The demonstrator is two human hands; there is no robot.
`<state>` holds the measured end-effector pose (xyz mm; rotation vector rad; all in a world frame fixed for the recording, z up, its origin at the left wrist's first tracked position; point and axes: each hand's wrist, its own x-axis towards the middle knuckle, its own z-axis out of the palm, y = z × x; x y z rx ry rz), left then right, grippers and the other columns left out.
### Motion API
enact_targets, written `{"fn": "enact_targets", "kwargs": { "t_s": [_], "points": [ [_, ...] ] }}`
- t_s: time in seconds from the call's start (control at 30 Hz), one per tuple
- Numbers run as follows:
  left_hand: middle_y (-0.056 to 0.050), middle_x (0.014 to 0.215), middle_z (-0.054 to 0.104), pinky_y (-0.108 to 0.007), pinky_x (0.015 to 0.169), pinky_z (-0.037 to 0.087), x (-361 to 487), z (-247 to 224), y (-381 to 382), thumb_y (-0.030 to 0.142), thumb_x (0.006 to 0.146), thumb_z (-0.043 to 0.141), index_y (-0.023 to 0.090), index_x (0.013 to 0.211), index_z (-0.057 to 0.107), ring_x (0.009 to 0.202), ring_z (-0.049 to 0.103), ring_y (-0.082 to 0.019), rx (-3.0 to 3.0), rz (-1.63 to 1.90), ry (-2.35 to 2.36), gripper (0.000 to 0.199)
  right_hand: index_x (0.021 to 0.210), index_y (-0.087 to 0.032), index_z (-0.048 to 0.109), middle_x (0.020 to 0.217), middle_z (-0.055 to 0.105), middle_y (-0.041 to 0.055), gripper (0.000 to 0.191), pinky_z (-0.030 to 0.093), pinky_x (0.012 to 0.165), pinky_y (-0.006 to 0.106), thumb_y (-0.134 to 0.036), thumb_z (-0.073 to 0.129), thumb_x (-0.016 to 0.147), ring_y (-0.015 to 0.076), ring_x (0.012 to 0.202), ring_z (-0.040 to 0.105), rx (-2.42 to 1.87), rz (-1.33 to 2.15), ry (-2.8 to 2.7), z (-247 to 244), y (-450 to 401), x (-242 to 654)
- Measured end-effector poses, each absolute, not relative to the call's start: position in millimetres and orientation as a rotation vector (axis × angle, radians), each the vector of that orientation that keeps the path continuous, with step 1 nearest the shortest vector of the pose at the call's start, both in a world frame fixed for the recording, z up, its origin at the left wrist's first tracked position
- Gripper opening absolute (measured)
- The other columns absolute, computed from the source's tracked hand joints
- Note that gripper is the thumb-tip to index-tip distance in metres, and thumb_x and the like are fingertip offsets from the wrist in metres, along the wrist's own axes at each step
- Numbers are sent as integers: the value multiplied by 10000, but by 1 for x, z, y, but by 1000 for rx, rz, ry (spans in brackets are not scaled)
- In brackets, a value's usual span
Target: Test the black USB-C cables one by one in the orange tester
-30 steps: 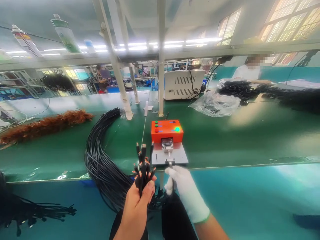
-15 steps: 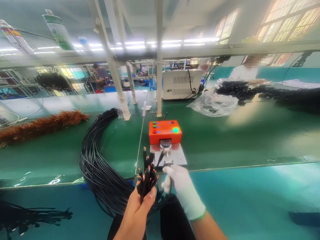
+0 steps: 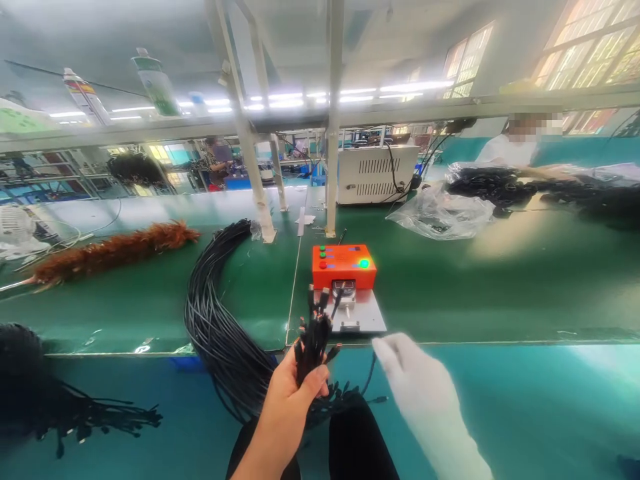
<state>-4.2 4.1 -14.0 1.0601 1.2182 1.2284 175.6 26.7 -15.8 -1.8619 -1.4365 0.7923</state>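
My bare left hand (image 3: 300, 397) is wrapped round a bunch of black cables (image 3: 314, 333), whose connector ends, several with orange tips, fan upward. My right hand (image 3: 413, 377), in a white glove, has its fingertips pinched together at the upper end of a single black cable (image 3: 371, 375); the tip itself is hidden. Just beyond the hands sits an orange test box (image 3: 344, 268) with green and red buttons and a lit green lamp. A small gauge sits before it on a metal plate (image 3: 373, 321). Long cables (image 3: 215, 320) curve from the bench towards my lap.
A brown feather duster (image 3: 115, 253) lies on the green bench at left. More black cables (image 3: 100, 410) hang at lower left. Behind the box stand white posts (image 3: 333, 133) and a vented metal cabinet (image 3: 377, 175). A plastic bag (image 3: 440, 217) lies at right, near a person in white.
My right hand has moved right, away from the plate and my left hand, with a cable at its fingertips. The left hand still grips the bunch. The view has shifted left.
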Motion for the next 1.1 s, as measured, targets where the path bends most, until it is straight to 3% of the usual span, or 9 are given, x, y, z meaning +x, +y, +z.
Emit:
{"fn": "enact_targets", "kwargs": {
  "t_s": [0.1, 0.17, 0.3, 0.4, 0.53, 0.67, 0.87, 1.1],
  "points": [
    [31, 640, 586, -246, 589, 423, -2, -16, 5, 214, 798, 630, 166, 888, 637, 584, 513, -131, 1066, 1221, 1164, 101, 1019, -242, 655, 762, 681, 39, 285, 442, 608, 305, -399, 526, 819, 208, 652, 598, -1462, 1030, -1456, -2, 17, 156],
    [12, 711, 623, -255, 634, 444, -1, -18, 5, 233, 795, 645, 167, 933, 648, 651, 543, -147, 1068, 1236, 1133, 153, 969, -212, 682, 886, 676, 53, 240, 467, 711, 291, -336, 553, 810, 209, 781, 615, -1204, 1150, -1425, -2, 14, 135],
    [-26, 980, 673, -295, 881, 411, -2, -19, 3, 243, 793, 664, 196, 1005, 657, 958, 570, -202, 1055, 1360, 1168, 218, 882, -188, 681, 1001, 676, 58, 180, 420, 900, 291, -311, 564, 821, 217, 983, 592, -1023, 1232, -1102, -17, 12, 110],
    [-3, 813, 660, -263, 792, 424, -5, -18, 0, 293, 820, 635, 194, 855, 653, 799, 577, -162, 1038, 1475, 1158, 107, 798, -172, 658, 854, 707, 54, 237, 430, 859, 310, -360, 524, 849, 215, 890, 617, -1003, 1284, -843, -23, 11, 115],
    [50, 595, 505, -233, 559, 376, -8, -17, 0, 352, 876, 554, 192, 882, 616, 535, 452, -105, 1128, 1338, 1012, 172, 616, -180, 585, 655, 679, 26, 289, 420, 705, 279, -340, 499, 841, 181, 684, 588, -1244, 1169, -908, -24, 19, 135],
    [35, 598, 520, -251, 586, 381, -6, -21, 2, 351, 886, 533, 181, 850, 608, 567, 478, -119, 1215, 1233, 1029, 189, 553, -188, 564, 556, 668, 27, 306, 407, 620, 271, -301, 448, 813, 174, 588, 567, -1390, 1147, -1173, -34, 43, 147],
    [31, 619, 526, -276, 625, 397, -4, -24, 4, 345, 899, 510, 191, 867, 594, 595, 488, -135, 1231, 1197, 1082, 178, 510, -195, 522, 424, 621, 2, 252, 432, 522, 255, -297, 459, 732, 161, 445, 581, -1362, 1409, -1168, -53, 66, 149],
    [26, 621, 535, -258, 589, 384, -3, -25, 4, 371, 885, 532, 189, 899, 608, 574, 465, -123, 1179, 1191, 1095, 198, 417, -205, 506, 415, 610, 17, 249, 472, 529, 265, -220, 464, 662, 182, 505, 622, -1464, 1419, -1150, -54, 75, 145]
  ]
}}
